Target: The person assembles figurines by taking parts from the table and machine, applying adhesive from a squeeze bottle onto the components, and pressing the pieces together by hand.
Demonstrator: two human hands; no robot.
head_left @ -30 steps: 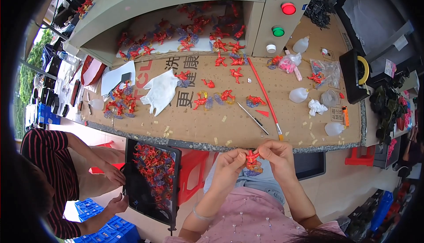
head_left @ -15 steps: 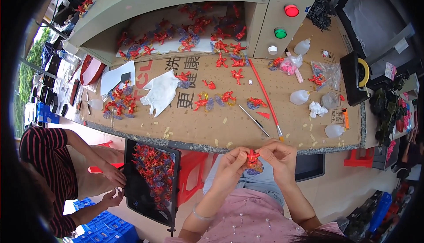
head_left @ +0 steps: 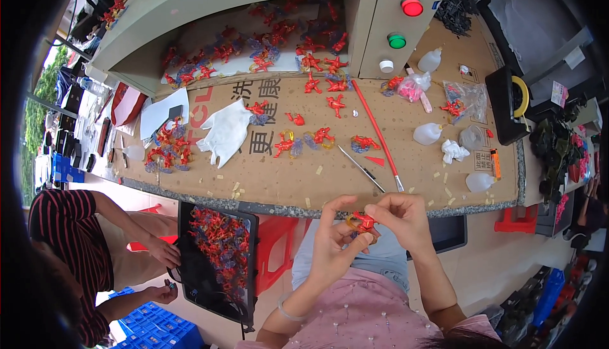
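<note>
Above my lap, just off the table's front edge, I hold a small red toy figure (head_left: 364, 222) with yellowish translucent parts. My left hand (head_left: 335, 241) grips it from the left and below, thumb against its lower part and forefinger raised. On the upper right side, my right hand (head_left: 403, 219) pinches it between thumb and fingers. My fingers hide part of the figure. On the cardboard-covered table beyond lie similar figures (head_left: 322, 136), a thin pointed tool (head_left: 361, 169) and a long red-handled brush (head_left: 375, 127).
A grey machine (head_left: 406, 51) with an arched opening stands at the back, many figures inside. A white glove (head_left: 226, 132) lies left of centre; plastic bottles (head_left: 427, 134) stand right. At left, a co-worker (head_left: 95, 235) sits beside a black tray (head_left: 219, 254) of figures.
The figure has turned in my hands, showing a yellow part at its left. My left hand has shifted its grip, forefinger lifting. The co-worker's lower hand has moved slightly.
</note>
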